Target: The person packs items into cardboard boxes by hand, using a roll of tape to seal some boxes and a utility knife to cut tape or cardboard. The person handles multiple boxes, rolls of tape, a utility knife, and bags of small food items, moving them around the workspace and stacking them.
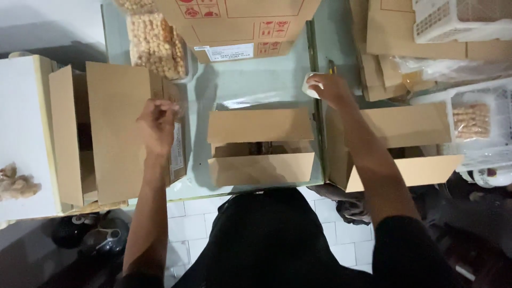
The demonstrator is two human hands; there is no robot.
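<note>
White tape roll (310,85) under right hand (332,88); left hand (158,124) over cardboard box (114,133)

- Lit from above, moderately bright on the glass table (250,85)
- Dim toward the lower corners and floor
- Soft grey reflections across the glass
- Slight motion blur on the left hand (158,124)
- Mild softness throughout

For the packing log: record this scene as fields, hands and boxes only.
surface: glass table
left hand: loosely closed above the cardboard box at left, hold unclear
right hand: on a white roll at the table's edge
centre: open cardboard box, flaps spread
right: another open box
far: packets of snacks
</note>
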